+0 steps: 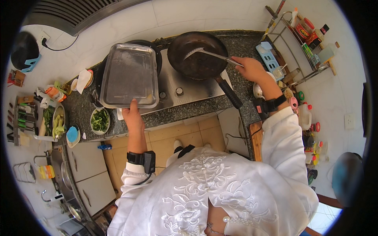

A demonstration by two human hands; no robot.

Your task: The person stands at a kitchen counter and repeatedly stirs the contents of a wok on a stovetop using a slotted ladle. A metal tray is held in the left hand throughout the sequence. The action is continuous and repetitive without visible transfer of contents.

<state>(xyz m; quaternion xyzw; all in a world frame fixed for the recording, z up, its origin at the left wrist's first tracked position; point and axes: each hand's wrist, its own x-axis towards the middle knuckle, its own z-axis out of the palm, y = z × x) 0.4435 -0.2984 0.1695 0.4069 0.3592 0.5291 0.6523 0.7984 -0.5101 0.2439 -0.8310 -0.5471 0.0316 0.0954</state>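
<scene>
My left hand point(134, 119) grips the near edge of a rectangular metal tray point(130, 76), thumb on top. The tray is over the left side of the gas stove and hides much of a black pan point(159, 56) beneath it. In my right hand point(246, 68) is the handle of a metal spatula point(217, 55), its blade down inside a dark wok point(198, 66). The wok sits on the right side of the stove point(174, 97), its wrapped handle pointing towards me and to the right. Whether food lies in the wok, I cannot tell.
A plate of chopped greens point(100, 121) stands on the granite counter at left, near a colander of vegetables point(59, 122) and a blue-topped container point(72, 134). At right are a blue seasoning box point(269, 59), a wooden board point(255, 141), several jars and a wall rack with bottles point(317, 38).
</scene>
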